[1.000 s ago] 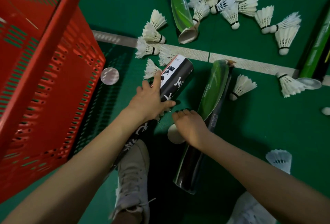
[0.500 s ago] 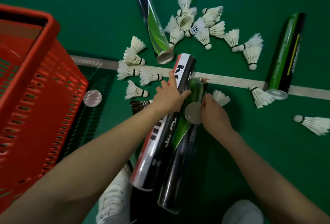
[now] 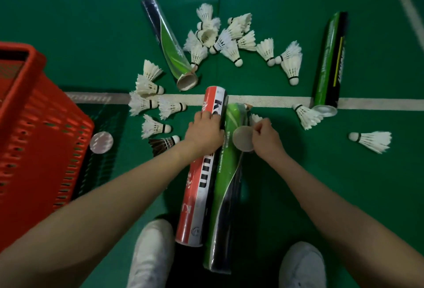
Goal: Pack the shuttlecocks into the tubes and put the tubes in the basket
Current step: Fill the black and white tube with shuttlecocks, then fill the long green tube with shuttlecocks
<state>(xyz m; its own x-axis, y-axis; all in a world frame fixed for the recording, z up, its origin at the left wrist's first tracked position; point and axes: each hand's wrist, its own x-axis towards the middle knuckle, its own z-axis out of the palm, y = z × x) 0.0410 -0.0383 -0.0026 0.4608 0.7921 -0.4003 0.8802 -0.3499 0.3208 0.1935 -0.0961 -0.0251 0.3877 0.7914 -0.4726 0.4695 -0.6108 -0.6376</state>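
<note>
Left hand (image 3: 204,132) around red tube (image 3: 199,188), right hand (image 3: 267,139) seemingly tight on half-hidden cap (image 3: 241,139).

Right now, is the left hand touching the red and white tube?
Touching. The head view shows the left hand with fingers curled over the red and white tube, no gap.

Green court floor (image 3: 68,12) under me, matte, dim light. One white line (image 3: 275,100) crosses side to side ahead of me; a second white line (image 3: 408,5) slants through the far right corner.
</note>
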